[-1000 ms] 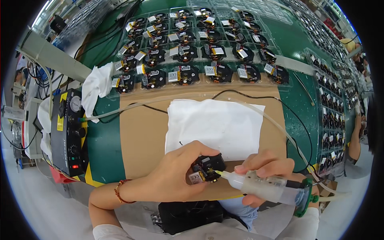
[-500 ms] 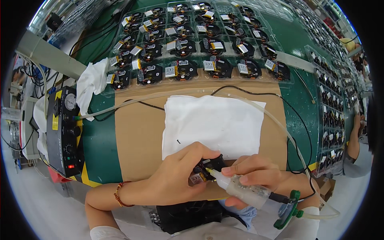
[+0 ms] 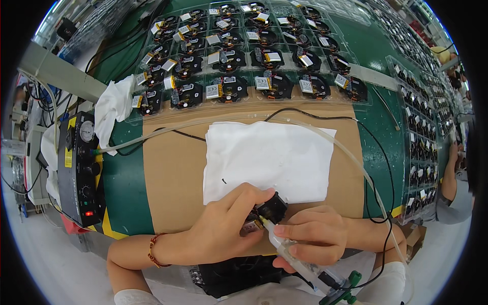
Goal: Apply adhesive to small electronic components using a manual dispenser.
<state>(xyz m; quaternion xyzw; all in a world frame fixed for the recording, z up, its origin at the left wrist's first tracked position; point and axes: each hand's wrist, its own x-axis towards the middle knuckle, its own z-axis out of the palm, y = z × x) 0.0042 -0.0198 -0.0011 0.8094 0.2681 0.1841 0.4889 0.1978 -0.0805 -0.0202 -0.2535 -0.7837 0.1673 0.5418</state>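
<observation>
My left hand [image 3: 223, 221] is closed around a small black round electronic module [image 3: 273, 207], held tilted over the table's front edge. A flat silver battery [image 3: 251, 226] shows on the module beside my fingers. In my right hand [image 3: 317, 234] is a clear dispensing syringe [image 3: 291, 256] with a green cap fitting [image 3: 341, 291] at its back end. Its pale yellow tip [image 3: 264, 220] points into the module and appears to touch it; the exact contact spot is too small to make out.
A folded white cloth [image 3: 269, 157] lies on brown cardboard [image 3: 173, 178]. Behind it, clear trays [image 3: 203, 104] hold several similar modules; another tray stack [image 3: 406, 152] is at the right. A black dispenser box [image 3: 79, 168] stands at left, its air hose [image 3: 351, 152] crossing the table.
The syringe has swung steeper, its back end moving left and toward me. My right hand has shifted slightly left and down. The module has turned a little in my left hand.
</observation>
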